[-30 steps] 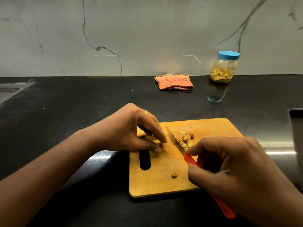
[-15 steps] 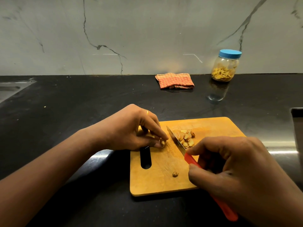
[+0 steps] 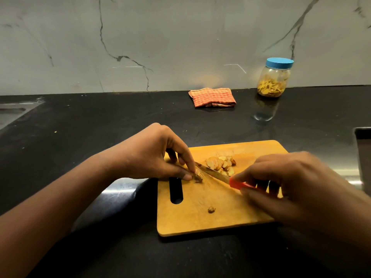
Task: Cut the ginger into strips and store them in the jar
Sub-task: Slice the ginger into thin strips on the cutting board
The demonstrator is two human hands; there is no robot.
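While the left hand [image 3: 152,155] pinches one ginger stub [image 3: 198,176] between thumb and forefinger on the one board [image 3: 200,221], the right hand [image 3: 297,187] curls round the red handle of the one knife [image 3: 212,172], blade just beside the stub. One heap of slices [image 3: 220,164] sits beyond the blade; one stray bit [image 3: 211,209] lies nearer. At the back, one lidded jar [image 3: 279,63] holds yellow strips [image 3: 270,88], near one folded cloth [image 3: 212,97].

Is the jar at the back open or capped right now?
Capped. The blue lid sits on the jar, which stands upright on the counter, partly filled with yellow pieces.
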